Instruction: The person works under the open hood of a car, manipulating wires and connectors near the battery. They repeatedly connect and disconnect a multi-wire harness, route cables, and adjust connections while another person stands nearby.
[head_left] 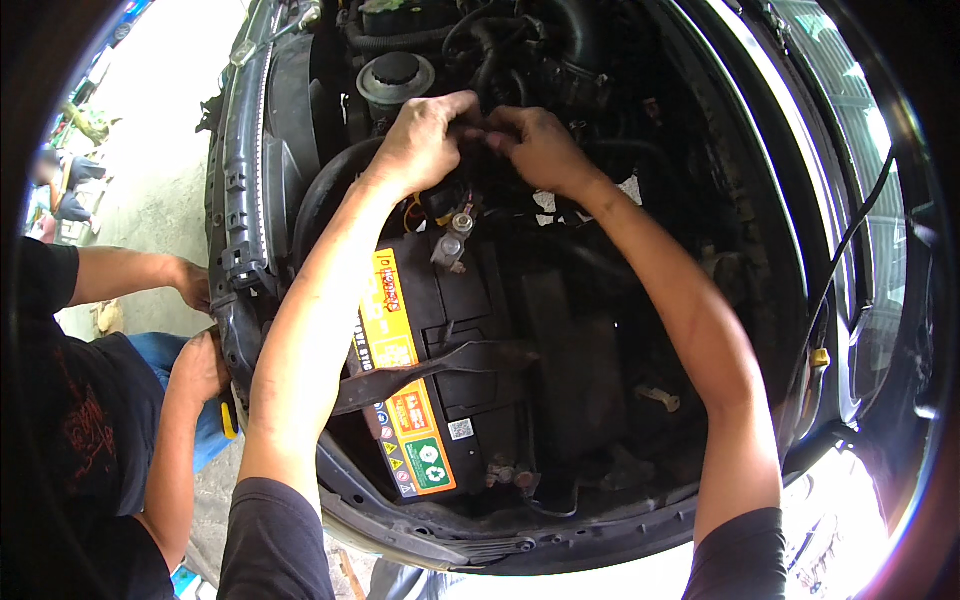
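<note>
Both my arms reach into a car's open engine bay. My left hand [424, 145] is closed, its fingertips pinched just beyond the battery. Close by on its right, my right hand [545, 150] is closed too, thumb and fingers pressed together. The fingertips of both almost meet over dark hoses; whatever they pinch is hidden in shadow. Below them sits a black car battery [465, 300] with a yellow and orange label [405, 400]. A metal terminal clamp [455, 240] is at its far end, and a dark hold-down bar [440, 372] crosses its top.
A round black cap [395, 70] stands beyond my left hand. Along the left runs the radiator support [240, 200], where a co-worker's hands [205, 365] rest on the edge. A dark cable [850, 240] hangs at the right. A loose pale piece [658, 399] lies right of the battery.
</note>
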